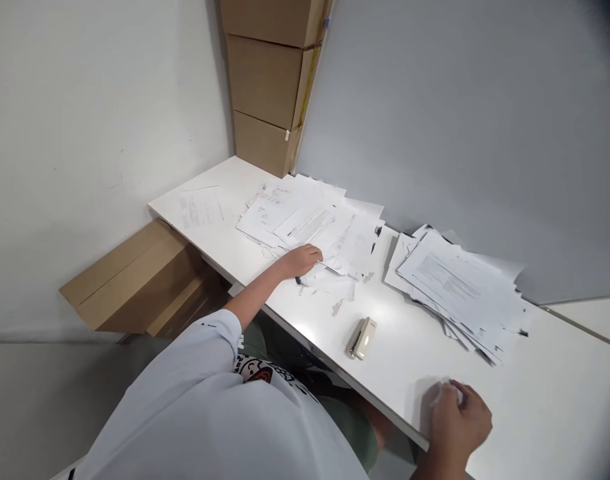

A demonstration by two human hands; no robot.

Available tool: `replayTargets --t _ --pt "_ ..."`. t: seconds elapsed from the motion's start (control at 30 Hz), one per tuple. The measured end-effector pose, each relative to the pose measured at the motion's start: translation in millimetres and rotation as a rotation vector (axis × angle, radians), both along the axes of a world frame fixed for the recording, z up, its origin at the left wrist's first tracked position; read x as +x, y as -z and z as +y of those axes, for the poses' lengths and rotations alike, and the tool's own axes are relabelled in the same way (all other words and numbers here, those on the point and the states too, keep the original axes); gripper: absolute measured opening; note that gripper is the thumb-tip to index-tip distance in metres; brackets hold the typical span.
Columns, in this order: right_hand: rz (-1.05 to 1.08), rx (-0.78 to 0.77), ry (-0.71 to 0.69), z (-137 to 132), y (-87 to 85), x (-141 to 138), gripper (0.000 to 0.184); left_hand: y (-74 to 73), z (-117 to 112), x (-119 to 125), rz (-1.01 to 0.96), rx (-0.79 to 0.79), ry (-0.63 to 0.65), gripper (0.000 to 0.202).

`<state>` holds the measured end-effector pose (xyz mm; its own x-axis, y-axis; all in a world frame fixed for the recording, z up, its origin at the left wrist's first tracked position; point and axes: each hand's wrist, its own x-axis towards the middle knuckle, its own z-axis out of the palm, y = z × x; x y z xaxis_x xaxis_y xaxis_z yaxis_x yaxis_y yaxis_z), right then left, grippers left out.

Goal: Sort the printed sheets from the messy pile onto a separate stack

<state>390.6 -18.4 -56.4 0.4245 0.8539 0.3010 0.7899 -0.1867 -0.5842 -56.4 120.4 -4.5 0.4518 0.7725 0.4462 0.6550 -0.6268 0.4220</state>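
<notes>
My left hand (307,260) is at the near edge of a loose, spread pile of printed papers (315,213), its fingers curled over a paper edge. Close by that hand, some sheets in the pile lie askew. Over the front of the table my right hand (459,417) is closed in a pinch on a small white piece that looks like crumpled paper (453,393), mostly hidden by the fingers. Between the hands lies a cream stapler (363,339). A second uneven stack of papers (449,280) is beyond my right hand.
A single printed sheet (202,207) lies on the white table (295,320) at the left. Stacked cardboard boxes (265,87) stand at the back corner. An open cardboard box (135,280) is below the table's left edge. A grey partition (435,133) borders the back.
</notes>
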Motion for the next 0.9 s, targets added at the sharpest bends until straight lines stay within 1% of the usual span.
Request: replayTargets --t 0.03,0.07,0.1,0.17,0.2,0.23,0.27,0.3,0.33,0.43,0.47,0.5,0.53,0.67,0.7,0.73,0.77,0.83,0.87,0.9 --pt "0.014 0.004 0.017 0 -0.9 -1 0.028 -1.8 -1 -2 -0.026 0.014 -0.038 0.030" --pt "0.035 0.008 0.042 0 -2.1 -2 0.027 -3.3 -1 -4 -0.053 0.028 -0.106 0.030" --pt "0.054 0.011 0.064 1 -3.3 -3 0.027 -4.3 0 -7 -0.074 0.039 -0.203 0.030" --pt "0.068 0.008 0.058 2 -5.2 -5 0.028 -4.6 3 -11 -0.088 0.033 -0.447 0.033" --pt "0.071 0.012 0.060 2 -5.8 -6 0.028 -3.9 4 -13 -0.078 0.014 -0.557 0.039" --pt "0.073 0.017 0.061 3 -6.0 -6 0.029 -3.0 6 -14 -0.055 -0.013 -0.632 0.046" --pt "0.076 0.024 0.063 3 -5.9 -7 0.029 -1.9 8 -14 -0.024 -0.039 -0.661 0.051" --pt "0.080 0.030 0.065 4 -5.7 -7 0.029 -0.9 9 -13 0.010 -0.063 -0.637 0.054" --pt "0.085 0.037 0.067 4 -5.4 -7 0.029 -0.2 9 -12 0.042 -0.081 -0.555 0.051" --pt "0.097 0.054 0.075 5 -4.7 -9 0.029 0.2 8 -6 0.087 -0.100 -0.204 0.037" --pt "0.099 0.060 0.078 5 -4.7 -10 0.029 -0.2 6 -5 0.091 -0.099 -0.121 0.036" --pt "0.101 0.066 0.080 5 -4.8 -11 0.030 -0.6 5 -3 0.096 -0.095 -0.070 0.035" --pt "0.102 0.070 0.081 5 -4.9 -12 0.030 -1.1 5 -2 0.102 -0.087 -0.051 0.035" --pt "0.115 0.069 0.074 7 -4.2 -10 0.029 -3.8 4 1 0.147 -0.066 -0.058 0.036" --pt "0.124 0.068 0.078 7 -4.0 -9 0.029 -4.6 4 1 0.152 -0.058 -0.088 0.036" --pt "0.133 0.067 0.085 6 -4.2 -9 0.030 -5.5 5 2 0.150 -0.047 -0.147 0.037" --pt "0.137 0.071 0.098 4 -5.1 -11 0.031 -6.1 6 2 0.137 -0.039 -0.245 0.039" --pt "0.129 0.101 0.130 -2 -10.3 -22 0.033 -6.5 9 2 0.079 -0.067 -0.517 0.050" --pt "0.113 0.132 0.134 -5 -15.0 -32 0.033 -6.0 11 1 0.047 -0.104 -0.645 0.058" --pt "0.091 0.171 0.116 -8 -21.1 -46 0.033 -5.2 13 1 0.024 -0.148 -0.739 0.066"
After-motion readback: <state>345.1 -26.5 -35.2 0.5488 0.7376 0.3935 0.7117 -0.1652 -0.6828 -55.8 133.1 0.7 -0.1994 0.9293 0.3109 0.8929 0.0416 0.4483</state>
